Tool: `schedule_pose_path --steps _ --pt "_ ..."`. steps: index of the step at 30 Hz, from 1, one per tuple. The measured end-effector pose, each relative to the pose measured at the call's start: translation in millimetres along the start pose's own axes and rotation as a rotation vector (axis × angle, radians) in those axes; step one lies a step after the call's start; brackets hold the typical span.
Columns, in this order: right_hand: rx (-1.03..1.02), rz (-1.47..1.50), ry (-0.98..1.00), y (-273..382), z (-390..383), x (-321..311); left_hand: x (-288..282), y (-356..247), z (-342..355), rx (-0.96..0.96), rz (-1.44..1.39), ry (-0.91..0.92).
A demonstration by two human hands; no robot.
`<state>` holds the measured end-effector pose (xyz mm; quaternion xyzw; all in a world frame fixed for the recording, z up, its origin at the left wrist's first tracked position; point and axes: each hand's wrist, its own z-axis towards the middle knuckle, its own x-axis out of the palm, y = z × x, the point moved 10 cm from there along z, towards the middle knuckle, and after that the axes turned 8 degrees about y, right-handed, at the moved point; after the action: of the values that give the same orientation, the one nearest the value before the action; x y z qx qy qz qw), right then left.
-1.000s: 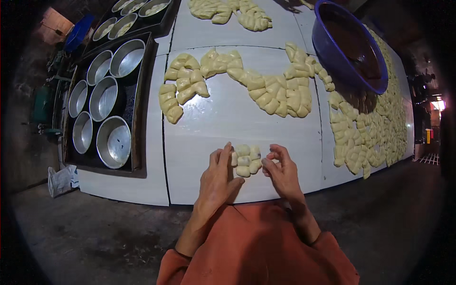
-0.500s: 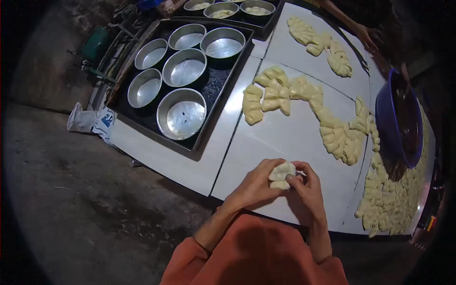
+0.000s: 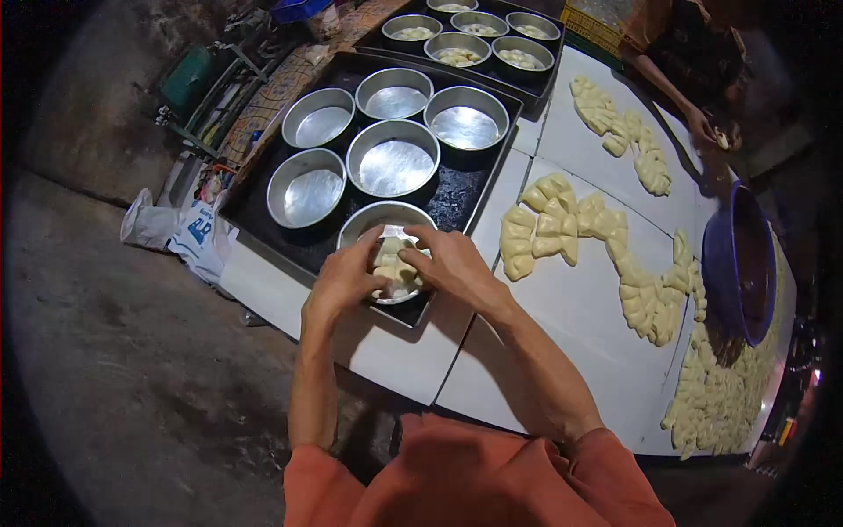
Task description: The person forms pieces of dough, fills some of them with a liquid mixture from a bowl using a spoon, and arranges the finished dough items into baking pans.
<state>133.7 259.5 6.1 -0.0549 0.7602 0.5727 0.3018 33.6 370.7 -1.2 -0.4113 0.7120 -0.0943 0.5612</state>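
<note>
Inside the nearest round metal pan (image 3: 384, 212) is a pale piece of dough (image 3: 392, 270) with pinched lobes. My left hand (image 3: 348, 276) curves round its left side, with fingers inside the pan rim. From the other side my right hand (image 3: 450, 263) presses on it, thumb and fingertips at the dough. Both hands are closed about the dough, and its underside is hidden, so I cannot tell how far it rests on the pan bottom. Several other round pans (image 3: 392, 158) without dough stand on the same dark baking tray (image 3: 461, 189).
Clusters of cut dough (image 3: 553, 220) lie on the white tiled table (image 3: 553, 338). At the right, a purple basin (image 3: 738, 263) stands beside a wide sheet of dough pieces (image 3: 720, 395). Filled pans (image 3: 457, 54) sit on a far tray. A co-worker's hand (image 3: 702, 125) is at the far right.
Both my hands have moved left and forward with the dough, from above the table's near edge into the nearest pan. The view has shifted left. The co-worker's hand now holds something small and pale.
</note>
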Motion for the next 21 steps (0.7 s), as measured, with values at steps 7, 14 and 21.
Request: schedule_pose_path --steps 7,14,21 --pt "0.285 0.285 -0.581 -97.1 -131.0 -57.4 -30.6 -40.7 -33.6 0.070 0.104 -0.183" --pt "0.159 -0.373 -0.665 -78.5 -130.9 -76.5 40.0 -169.7 -9.9 0.441 -0.060 -0.062" --pt "0.422 0.502 -0.508 -152.6 -170.8 -61.6 128.1 -169.3 51.6 0.442 0.118 0.012"
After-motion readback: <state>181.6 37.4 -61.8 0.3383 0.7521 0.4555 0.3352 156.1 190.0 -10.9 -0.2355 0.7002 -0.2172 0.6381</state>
